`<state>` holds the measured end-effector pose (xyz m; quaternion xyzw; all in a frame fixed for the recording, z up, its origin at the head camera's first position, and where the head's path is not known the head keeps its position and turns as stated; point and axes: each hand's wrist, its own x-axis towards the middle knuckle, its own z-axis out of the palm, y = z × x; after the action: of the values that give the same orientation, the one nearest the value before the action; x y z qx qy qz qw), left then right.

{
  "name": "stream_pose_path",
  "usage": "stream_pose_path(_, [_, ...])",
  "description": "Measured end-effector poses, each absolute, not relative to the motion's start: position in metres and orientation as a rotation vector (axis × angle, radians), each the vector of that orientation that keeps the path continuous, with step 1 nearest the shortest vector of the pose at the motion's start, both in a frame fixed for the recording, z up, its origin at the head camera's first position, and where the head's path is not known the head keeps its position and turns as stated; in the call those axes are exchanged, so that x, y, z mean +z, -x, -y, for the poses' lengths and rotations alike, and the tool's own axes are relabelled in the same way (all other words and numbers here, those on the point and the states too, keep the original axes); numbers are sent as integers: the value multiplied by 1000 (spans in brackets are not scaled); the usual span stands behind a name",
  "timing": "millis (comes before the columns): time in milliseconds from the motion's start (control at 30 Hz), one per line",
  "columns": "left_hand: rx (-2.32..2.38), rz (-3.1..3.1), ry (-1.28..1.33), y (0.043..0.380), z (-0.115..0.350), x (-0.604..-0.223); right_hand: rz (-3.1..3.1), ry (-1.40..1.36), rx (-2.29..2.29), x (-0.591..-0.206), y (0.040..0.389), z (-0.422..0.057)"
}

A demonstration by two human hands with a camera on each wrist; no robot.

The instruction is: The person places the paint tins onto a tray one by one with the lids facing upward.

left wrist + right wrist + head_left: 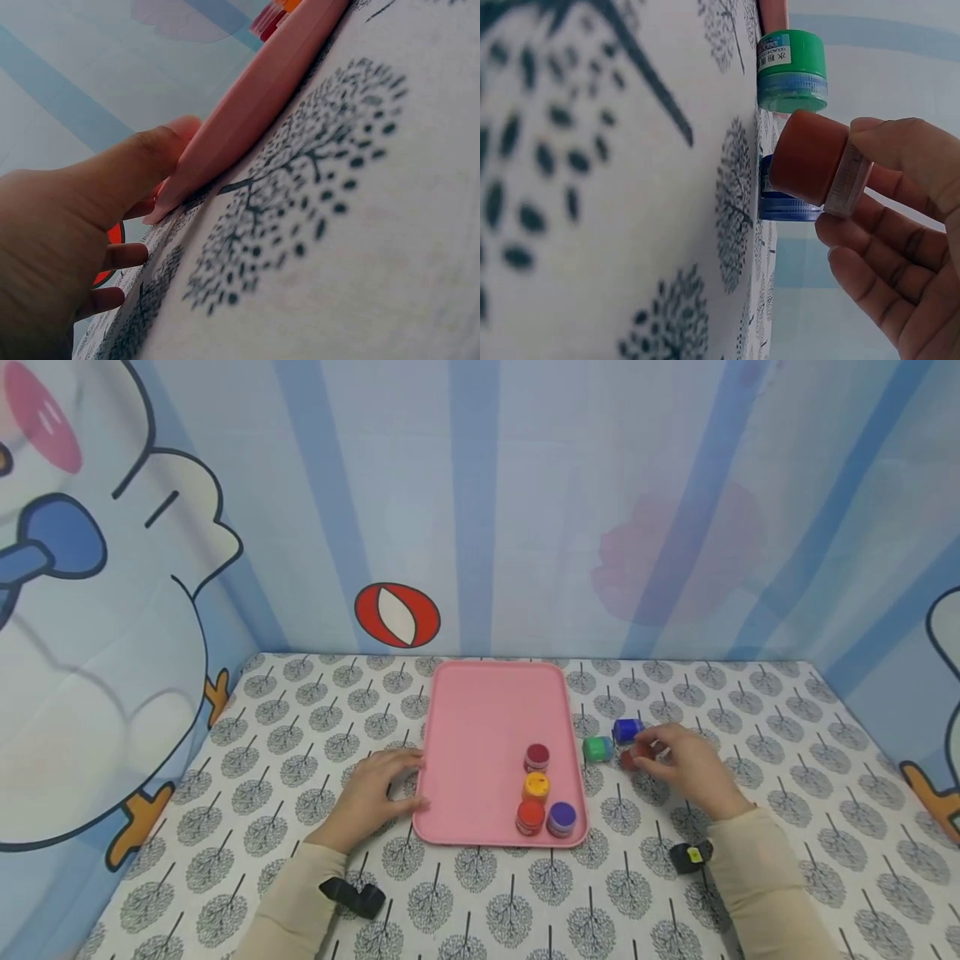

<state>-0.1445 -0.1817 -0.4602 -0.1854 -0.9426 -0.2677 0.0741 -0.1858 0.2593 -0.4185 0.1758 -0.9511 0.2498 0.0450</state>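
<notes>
My right hand (690,770) pinches a small reddish-brown paint jar (810,155) between thumb and fingertips, gripping its clear end. The jar is tilted just over the patterned cloth. Close beside it lie a green paint jar (597,748) and a blue paint jar (627,730), both on their sides. At the left edge of the pink tray (480,718), my left hand (371,793) rests with thumb and a fingertip against the rim, its other fingers loosely bent. In the left wrist view the thumb lies along the tray's outer wall.
Inside the tray, toward its near right corner, stand a dark red jar (537,757), a yellow jar (536,787), a red jar (530,817) and a purple jar (562,819). A tree-print cloth (465,902) covers the table; a striped curtain (525,510) hangs behind.
</notes>
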Motion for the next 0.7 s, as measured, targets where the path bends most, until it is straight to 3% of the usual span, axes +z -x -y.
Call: stream_pose_path(700, [-800, 2817, 564, 145, 182, -460, 2863, -676, 692, -410, 177, -237])
